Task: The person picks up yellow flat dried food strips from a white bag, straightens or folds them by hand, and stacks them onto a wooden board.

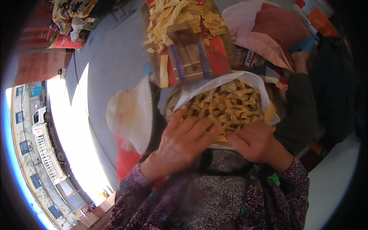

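Before my body sits a white-lined bag (pixel 263 89), its mouth folded open, full of knotted yellow strips (pixel 230 100) of a sheet-like material, perhaps tofu skin. Over its near edge, my left hand (pixel 184 138) and my right hand (pixel 254 141) come close together. A short yellow strip (pixel 221 139) lies between their fingertips and both appear to pinch it; its ends are hidden. The outer fingers of my left hand are spread above the knotted pieces. One flat yellow piece (pixel 269 113) stands at the bag's right rim, beyond my right hand.
Beyond the bag, a red board (pixel 221 54) carries a heap of loose yellow strips (pixel 178 14) and a brown block (pixel 184 37). A person in a pale hat (pixel 129 112) is close on the left. Another person's hand (pixel 300 59) is at the right. Outside stands a truck (pixel 47 146).
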Demonstrator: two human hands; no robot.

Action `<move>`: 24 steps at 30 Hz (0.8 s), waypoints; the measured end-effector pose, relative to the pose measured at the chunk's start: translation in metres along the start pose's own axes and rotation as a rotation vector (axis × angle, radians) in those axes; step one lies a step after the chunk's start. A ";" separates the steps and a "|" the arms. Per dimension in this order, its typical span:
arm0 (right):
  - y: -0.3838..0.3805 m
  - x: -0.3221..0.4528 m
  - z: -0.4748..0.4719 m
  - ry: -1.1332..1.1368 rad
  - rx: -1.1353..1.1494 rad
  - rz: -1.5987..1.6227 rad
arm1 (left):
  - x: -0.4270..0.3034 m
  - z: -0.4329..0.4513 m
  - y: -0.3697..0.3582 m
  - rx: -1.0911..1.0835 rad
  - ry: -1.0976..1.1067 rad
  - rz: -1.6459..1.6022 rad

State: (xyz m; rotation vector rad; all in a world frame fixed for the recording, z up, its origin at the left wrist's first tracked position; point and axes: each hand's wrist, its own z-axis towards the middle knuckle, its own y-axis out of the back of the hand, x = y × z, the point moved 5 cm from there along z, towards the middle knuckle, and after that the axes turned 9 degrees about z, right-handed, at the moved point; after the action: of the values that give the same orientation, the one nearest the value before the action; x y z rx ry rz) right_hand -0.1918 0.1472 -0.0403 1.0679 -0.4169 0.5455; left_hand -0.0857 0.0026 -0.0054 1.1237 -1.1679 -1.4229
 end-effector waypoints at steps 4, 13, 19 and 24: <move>-0.005 -0.002 0.001 -0.022 0.112 0.056 | -0.001 -0.014 -0.017 0.094 -0.008 -0.063; 0.018 -0.057 0.037 -0.085 -0.052 -0.154 | 0.066 0.000 -0.008 -0.058 0.327 -0.277; 0.031 -0.103 0.112 0.025 -0.290 -0.207 | 0.125 0.032 0.004 -0.300 0.574 -0.381; 0.003 -0.138 0.104 -0.108 -0.133 -0.250 | 0.131 0.039 -0.018 -0.315 0.612 -0.399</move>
State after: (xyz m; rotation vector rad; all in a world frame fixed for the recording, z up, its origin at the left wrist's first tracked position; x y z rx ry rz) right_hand -0.3097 0.0250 -0.0720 1.0061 -0.4013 0.2360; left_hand -0.1434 -0.1202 -0.0296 1.4690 -0.2869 -1.3438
